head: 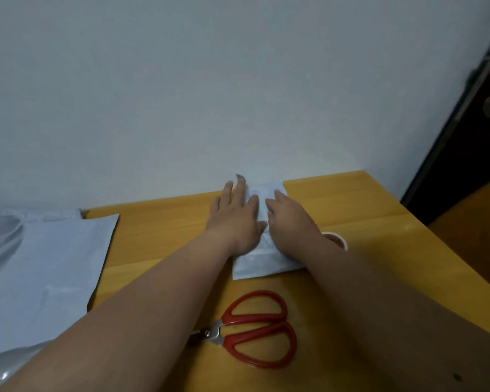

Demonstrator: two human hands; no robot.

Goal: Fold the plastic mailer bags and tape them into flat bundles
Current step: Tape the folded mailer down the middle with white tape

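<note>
A folded white mailer bag (pixel 262 264) lies as a narrow strip near the back of the wooden table (pixel 159 239). My left hand (pixel 234 219) lies flat on its left side, fingers straight and pointing toward the wall. My right hand (pixel 289 219) presses on its right side, fingers resting on the plastic. A roll of tape (pixel 337 240) sits just right of the bag, partly hidden behind my right forearm. Red-handled scissors (pixel 255 328) lie shut on the table in front of the bag, between my forearms.
A stack of unfolded white mailer bags (pixel 40 273) covers the table's left end and hangs over its edge. A pale wall rises right behind the table. A dark door (pixel 464 137) with a round knob stands at the right.
</note>
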